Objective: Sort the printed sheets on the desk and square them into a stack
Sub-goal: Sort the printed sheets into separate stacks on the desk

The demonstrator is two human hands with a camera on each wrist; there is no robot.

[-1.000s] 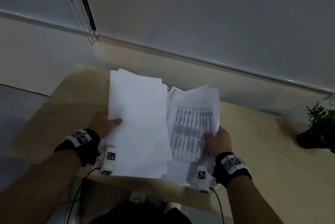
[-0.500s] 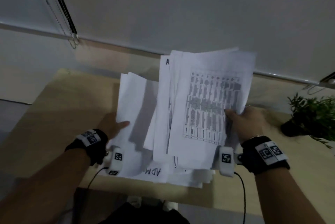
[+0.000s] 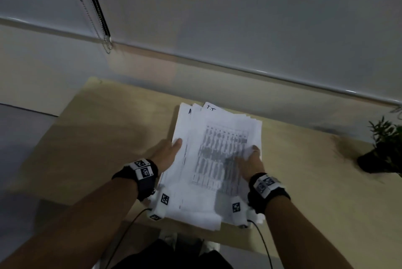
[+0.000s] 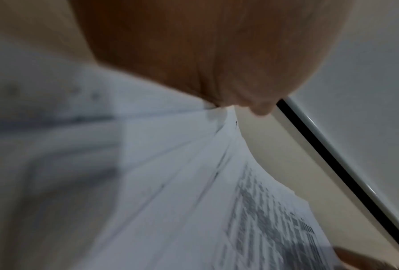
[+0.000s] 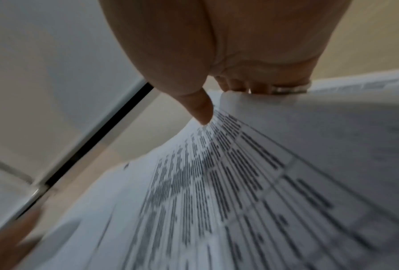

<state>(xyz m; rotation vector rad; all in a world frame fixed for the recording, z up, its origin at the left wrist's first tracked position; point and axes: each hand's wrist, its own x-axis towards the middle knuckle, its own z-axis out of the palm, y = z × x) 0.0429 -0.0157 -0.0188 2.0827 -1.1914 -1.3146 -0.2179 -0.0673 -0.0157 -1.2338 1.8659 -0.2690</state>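
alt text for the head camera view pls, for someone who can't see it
Two hands grip a loose pile of printed sheets on a wooden desk, left hand at its left edge, right hand at its right. A potted plant stands at far right.

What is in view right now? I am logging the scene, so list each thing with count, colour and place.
printed sheets: one loose pile, white, top one with a grey table, mid desk between both hands
desk: one, light wood, below the wall
potted plant: one, green in a dark pot, desk's right edge
blind cord: one, beaded, hanging upper left
wrist cameras: two, white, under the wrists
left hand: grips the pile's left edge
right hand: grips its right edge
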